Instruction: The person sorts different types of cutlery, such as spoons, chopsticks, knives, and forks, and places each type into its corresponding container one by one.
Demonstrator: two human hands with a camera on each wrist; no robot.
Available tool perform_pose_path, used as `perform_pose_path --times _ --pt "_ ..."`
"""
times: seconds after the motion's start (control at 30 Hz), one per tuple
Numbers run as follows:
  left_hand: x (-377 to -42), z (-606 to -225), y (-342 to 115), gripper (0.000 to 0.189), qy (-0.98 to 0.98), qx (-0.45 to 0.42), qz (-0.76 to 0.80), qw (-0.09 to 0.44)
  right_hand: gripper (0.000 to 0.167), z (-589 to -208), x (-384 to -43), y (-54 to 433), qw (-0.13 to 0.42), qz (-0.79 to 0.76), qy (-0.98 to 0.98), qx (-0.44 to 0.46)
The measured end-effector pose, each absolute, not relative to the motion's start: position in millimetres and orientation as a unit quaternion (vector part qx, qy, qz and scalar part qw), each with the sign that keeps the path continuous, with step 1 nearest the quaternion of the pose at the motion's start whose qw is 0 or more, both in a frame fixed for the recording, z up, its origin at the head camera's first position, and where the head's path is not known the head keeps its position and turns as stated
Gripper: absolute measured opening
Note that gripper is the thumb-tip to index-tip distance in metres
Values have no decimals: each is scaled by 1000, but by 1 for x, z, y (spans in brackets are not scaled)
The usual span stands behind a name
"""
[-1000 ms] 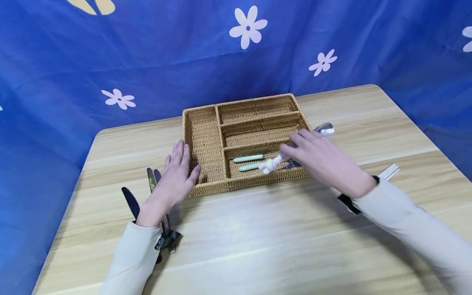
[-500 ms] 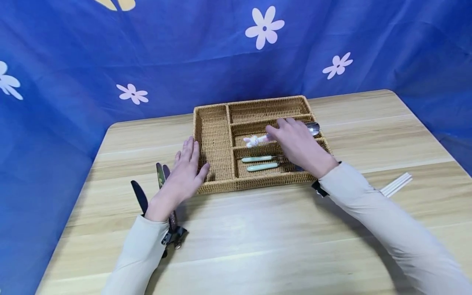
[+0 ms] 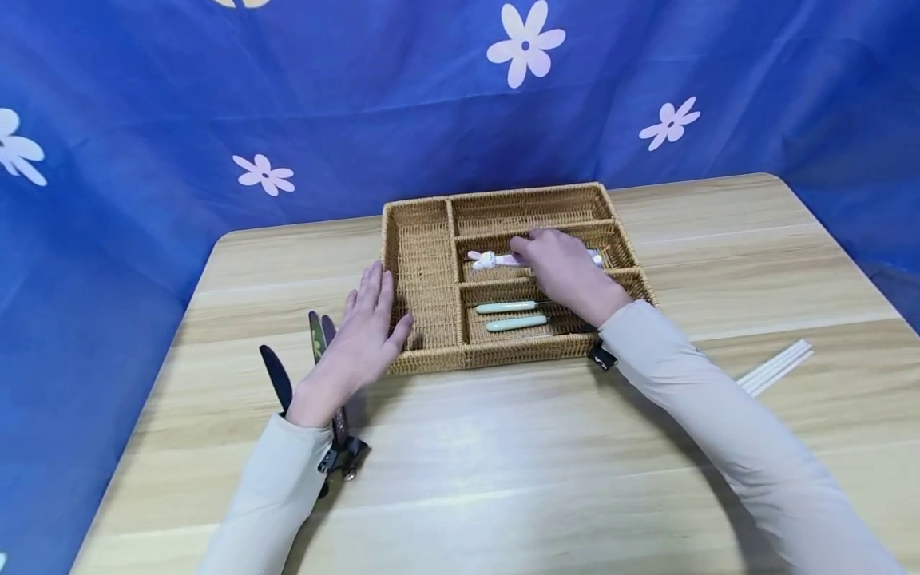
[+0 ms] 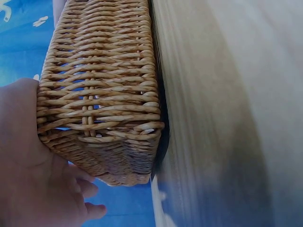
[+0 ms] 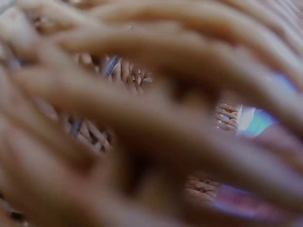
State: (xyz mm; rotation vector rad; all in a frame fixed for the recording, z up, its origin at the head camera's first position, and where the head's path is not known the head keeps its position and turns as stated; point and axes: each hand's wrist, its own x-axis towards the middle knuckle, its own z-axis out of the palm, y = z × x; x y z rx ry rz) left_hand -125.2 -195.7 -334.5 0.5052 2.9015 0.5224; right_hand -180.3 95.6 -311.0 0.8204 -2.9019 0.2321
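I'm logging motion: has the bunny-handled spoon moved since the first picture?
Yes: relative to the wicker tray, the bunny-handled spoon has moved back and left, to the middle right-hand compartment.

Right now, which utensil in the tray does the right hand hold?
The lilac utensil with a rabbit-head end, at the middle compartment; both mint-handled utensils lie in the near compartment.

Blue rules the far side, a cloth (image 3: 374, 96) scattered with white flowers (image 3: 526, 45), and before it a honey-brown woven tray (image 3: 422, 279) on a pale wood-grained table (image 3: 467, 479). Mint-green handles (image 3: 506, 307) inside it, near right, a white-and-lilac handle (image 3: 507, 260) just beyond, white sticks (image 3: 776, 367) out right!
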Motion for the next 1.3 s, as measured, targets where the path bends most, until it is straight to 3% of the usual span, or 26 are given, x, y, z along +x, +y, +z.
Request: perform_pose_path --times 0.1,0.33,0.53,0.67,1.0,1.3 --pt "-126 -334 -195 72 968 169 170 73 22 -312 -182 99 49 98 -957 268" --pt "-126 -335 -194 72 968 173 166 77 40 -314 -186 102 -42 129 -963 232" --pt "-127 -337 -194 72 967 175 170 77 36 -314 -185 103 -64 133 -964 220" --pt "-127 -338 -193 72 968 173 168 75 42 -315 -184 104 -72 135 -965 212" --pt "-126 -339 -193 72 966 173 173 81 39 -312 -168 114 -4 113 -962 248" --pt "-126 -333 -196 70 967 173 167 81 26 -300 -103 168 124 210 -908 342"
